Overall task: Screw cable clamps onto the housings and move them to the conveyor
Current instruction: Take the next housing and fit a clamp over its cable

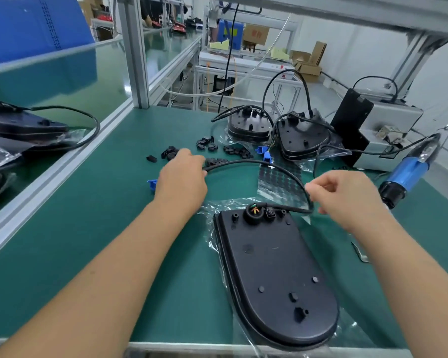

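Nearest the viewer, a black housing lies back-side up on clear plastic film on the green bench, its rounded end toward the bench edge. At its far end a cable leaves a round grommet and passes a small clamp that appears already seated beside it.

The right hand hovers just beyond the housing's far right corner, fingers loosely curled beside the cable bend; whether they pinch the cable cannot be told. The left hand reaches farther out, its fingers curled round the cable's other end, near a blue connector.

Beyond lie loose black cable clamps scattered on the bench, then two more housings with coiled leads. A blue-bodied electric screwdriver hangs at the right. Finished units rest on the conveyor to the left.

Handling, as judged: the housing looks a rigid, light moulded shell, probably slick on its film; it is best lifted by its long edges. The cable is flexible and will trail, so gather it first. The clamps are small and easily dropped.
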The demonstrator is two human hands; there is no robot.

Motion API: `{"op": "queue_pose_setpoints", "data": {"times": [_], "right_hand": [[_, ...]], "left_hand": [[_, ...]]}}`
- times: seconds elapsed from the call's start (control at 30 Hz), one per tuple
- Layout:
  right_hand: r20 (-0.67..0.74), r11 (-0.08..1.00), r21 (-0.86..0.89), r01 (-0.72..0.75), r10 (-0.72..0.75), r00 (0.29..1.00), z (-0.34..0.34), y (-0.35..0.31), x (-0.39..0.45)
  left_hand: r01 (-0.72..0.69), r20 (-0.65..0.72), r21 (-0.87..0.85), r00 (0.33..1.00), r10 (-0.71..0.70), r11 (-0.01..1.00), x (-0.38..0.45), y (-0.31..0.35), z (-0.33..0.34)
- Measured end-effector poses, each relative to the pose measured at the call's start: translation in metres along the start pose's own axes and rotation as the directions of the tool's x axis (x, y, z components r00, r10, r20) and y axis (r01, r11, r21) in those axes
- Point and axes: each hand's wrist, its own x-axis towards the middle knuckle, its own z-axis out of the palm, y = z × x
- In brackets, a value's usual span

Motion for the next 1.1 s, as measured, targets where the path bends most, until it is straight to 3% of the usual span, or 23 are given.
{"op": "queue_pose_setpoints", "data": {"times": [0.1,0.23,0.3,0.37,0.47,0.6,0.63,0.67,0.7,0.73,0.77,0.8,0.87,0.93,1.0,1.1], "right_hand": [[0.001,0.969,-0.236,-0.076,0.079,0.997,0.018,0.018,0.029],[0.024,0.971,-0.185,-0.152,0.159,0.987,0.034,0.028,0.042],[0.053,0.976,-0.063,-0.210,0.213,0.976,0.035,0.031,0.047],[0.071,0.927,0.241,-0.287,0.278,0.958,0.032,0.033,0.049],[-0.018,0.827,0.537,-0.168,0.210,0.977,0.018,0.031,0.042],[-0.123,0.749,0.644,0.156,-0.100,0.987,-0.018,0.017,0.010],[-0.123,0.724,0.648,0.236,-0.206,0.971,-0.028,0.015,-0.001],[-0.108,0.707,0.636,0.310,-0.316,0.943,-0.036,0.014,-0.012],[-0.071,0.700,0.608,0.375,-0.423,0.904,-0.042,0.015,-0.023],[-0.012,0.703,0.571,0.425,-0.510,0.860,-0.047,0.016,-0.034],[0.060,0.712,0.526,0.464,-0.576,0.815,-0.049,0.018,-0.043],[0.138,0.719,0.480,0.502,-0.628,0.766,-0.049,0.020,-0.051],[0.294,0.726,0.392,0.565,-0.681,0.671,-0.042,0.025,-0.062],[0.403,0.749,0.363,0.554,-0.662,0.632,-0.035,0.027,-0.069],[0.396,0.774,0.382,0.505,-0.631,0.667,-0.030,0.030,-0.072],[0.348,0.830,0.379,0.409,-0.538,0.768,-0.028,0.031,-0.073]], "left_hand": [[0.022,0.121,0.148,0.992,-0.040,0.989,0.016,0.000,0.005],[0.022,0.056,0.167,0.998,-0.032,0.986,0.021,-0.003,0.016],[0.026,0.007,0.133,1.000,-0.027,0.991,0.019,-0.007,0.017],[0.014,-0.050,0.090,0.999,-0.010,0.996,0.016,-0.011,0.015],[-0.006,-0.154,0.025,0.988,0.010,1.000,0.014,-0.015,0.003],[0.058,-0.233,-0.118,0.969,-0.085,0.991,0.012,-0.013,-0.025],[0.111,-0.190,-0.283,0.967,-0.169,0.953,0.014,-0.010,-0.032],[0.187,-0.097,-0.525,0.956,-0.276,0.830,0.015,-0.005,-0.042],[0.259,0.044,-0.759,0.936,-0.350,0.597,0.014,-0.001,-0.054],[0.300,0.177,-0.887,0.923,-0.342,0.352,0.011,0.003,-0.064],[0.303,0.244,-0.930,0.932,-0.269,0.207,0.007,0.005,-0.070],[0.303,0.265,-0.932,0.944,-0.198,0.199,0.001,0.007,-0.073],[0.258,0.249,-0.855,0.965,-0.079,0.450,-0.016,0.012,-0.071],[0.138,0.281,-0.729,0.953,0.110,0.671,-0.035,0.017,-0.061],[0.072,0.385,-0.633,0.893,0.233,0.770,-0.052,0.021,-0.048],[-0.029,0.296,-0.468,0.936,0.188,0.883,-0.066,0.024,-0.037]]}}
